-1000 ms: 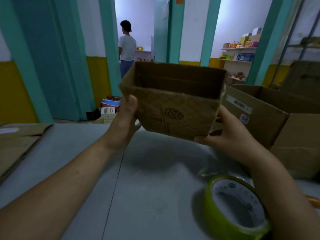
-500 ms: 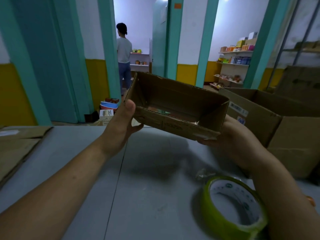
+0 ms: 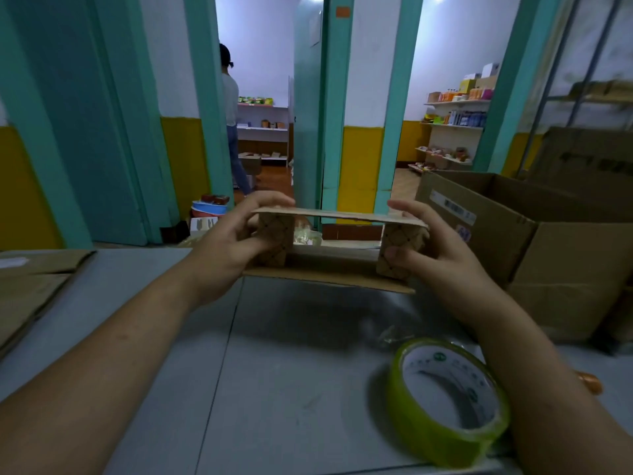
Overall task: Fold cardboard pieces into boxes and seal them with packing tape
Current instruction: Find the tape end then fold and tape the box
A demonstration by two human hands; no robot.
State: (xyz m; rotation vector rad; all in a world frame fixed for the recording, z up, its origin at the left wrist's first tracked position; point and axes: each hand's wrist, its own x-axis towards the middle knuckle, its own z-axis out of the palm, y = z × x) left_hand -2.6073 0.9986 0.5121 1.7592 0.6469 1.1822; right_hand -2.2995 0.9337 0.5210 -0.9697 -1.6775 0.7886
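Above table (image 3: 274, 354), mid-scene: box (image 3: 337, 250) held in air, open end toward camera; left hand (image 3: 236, 240) grips left flap, right hand (image 3: 423, 250) grips right flap; step: folding end flaps inward; next likely: close long flaps, reach tape (image 3: 448, 402), near right.

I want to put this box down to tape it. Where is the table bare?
The widest bare patch of the grey table lies below the small box, between the flat cardboard and the tape roll. The right side is crowded by the tape roll and the big open carton.
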